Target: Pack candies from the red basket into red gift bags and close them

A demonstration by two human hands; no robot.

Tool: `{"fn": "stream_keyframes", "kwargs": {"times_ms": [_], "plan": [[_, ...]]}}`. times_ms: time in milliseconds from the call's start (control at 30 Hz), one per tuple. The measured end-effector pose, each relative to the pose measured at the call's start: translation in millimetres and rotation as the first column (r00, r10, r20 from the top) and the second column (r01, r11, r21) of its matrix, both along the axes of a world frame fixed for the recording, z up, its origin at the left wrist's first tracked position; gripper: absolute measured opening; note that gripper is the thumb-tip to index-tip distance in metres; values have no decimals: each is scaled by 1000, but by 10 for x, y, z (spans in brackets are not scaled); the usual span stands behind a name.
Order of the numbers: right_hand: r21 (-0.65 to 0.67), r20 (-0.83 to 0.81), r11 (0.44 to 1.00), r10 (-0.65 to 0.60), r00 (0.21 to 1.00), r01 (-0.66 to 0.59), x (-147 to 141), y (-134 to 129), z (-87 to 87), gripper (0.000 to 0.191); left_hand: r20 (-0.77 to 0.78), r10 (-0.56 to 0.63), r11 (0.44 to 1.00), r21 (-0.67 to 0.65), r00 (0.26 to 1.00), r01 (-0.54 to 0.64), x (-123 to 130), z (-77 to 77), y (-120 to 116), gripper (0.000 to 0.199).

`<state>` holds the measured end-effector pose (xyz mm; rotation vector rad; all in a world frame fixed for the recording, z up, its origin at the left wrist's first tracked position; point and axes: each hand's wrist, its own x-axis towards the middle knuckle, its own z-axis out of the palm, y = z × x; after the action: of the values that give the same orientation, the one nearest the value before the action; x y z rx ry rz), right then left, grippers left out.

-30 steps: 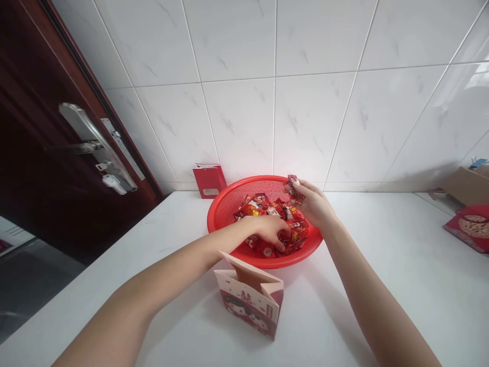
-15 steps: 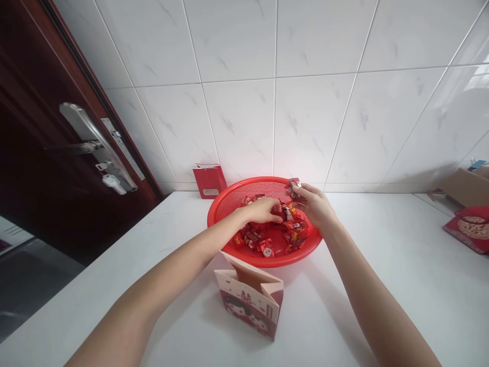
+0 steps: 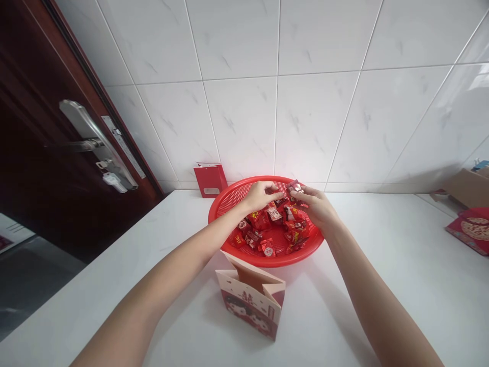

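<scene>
A red plastic basket with a meshed wall (image 3: 222, 203) stands on the white counter, with several wrapped candies (image 3: 261, 221) in it. Over its back right rim, my right hand (image 3: 317, 205) pinches a dark red wrapped candy (image 3: 295, 187). My left hand (image 3: 262, 196) is above the back of the basket, its fingers bent together near the right hand. What those fingers hold, if anything, is hard to make out against the dark red wrappers below. In front of the basket, an upright paper gift box (image 3: 248, 306) with printed cartoon figures has its top open.
A small red paper box (image 3: 211, 179) stands by the tiled wall, behind the basket's left side. At the far right lie a red printed bag (image 3: 469, 229) and a cardboard box (image 3: 468, 186). A dark door with a metal handle (image 3: 82, 146) is on the left.
My left hand has risen from among the candies toward the back of the basket, uncovering several of them. My right hand keeps its candy, now tilted differently.
</scene>
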<state>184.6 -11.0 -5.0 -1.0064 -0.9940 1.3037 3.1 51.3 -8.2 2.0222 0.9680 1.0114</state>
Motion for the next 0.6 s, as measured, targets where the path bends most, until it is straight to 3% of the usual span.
{"fn": "stream_keyframes", "kwargs": {"times_ms": [333, 467, 600], "plan": [[-27, 80, 999, 20, 997, -18, -18, -23, 10, 14, 141, -1, 1000, -25, 990, 4, 31, 76, -88, 36], [-20, 66, 996, 83, 994, -82, -21, -32, 18, 19, 160, -9, 999, -38, 987, 16, 39, 91, -93, 42], [11, 50, 998, 64, 997, -65, -18, -18, 2, 24, 124, -8, 997, -72, 992, 17, 32, 137, -134, 46]]}}
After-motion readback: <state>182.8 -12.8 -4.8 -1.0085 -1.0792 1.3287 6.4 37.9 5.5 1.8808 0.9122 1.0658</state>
